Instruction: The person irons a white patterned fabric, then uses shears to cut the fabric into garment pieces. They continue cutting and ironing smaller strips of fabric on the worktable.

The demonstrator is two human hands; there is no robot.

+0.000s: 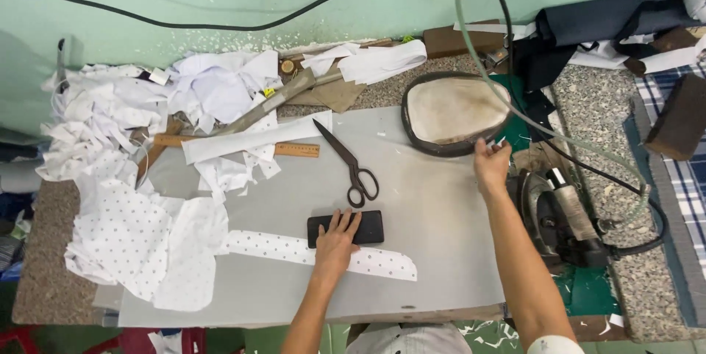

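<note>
While the left hand (337,240) lies flat with fingers spread and released on a black block (346,227), that block sits near the middle of the grey counter (434,251), just above a long dotted white strip (279,247) that runs left to right under the wrist. Far from the block lie dark scissors (351,163), blades pointing to the far left. The right hand (491,165) reaches to the far right, its fingers curled at the near edge of an oval pad (452,110) with a dark rim; whether they pinch anything there cannot be told. Right of that arm stands a dark iron (559,218), with a pale hose (515,115) and a black cable (220,27) looping off toward the far wall. A wooden ruler (294,149) lies to the left under a white fabric band (254,138), and heaps of white scraps (110,126) and dotted cloth (140,244) cover the left end.
</note>
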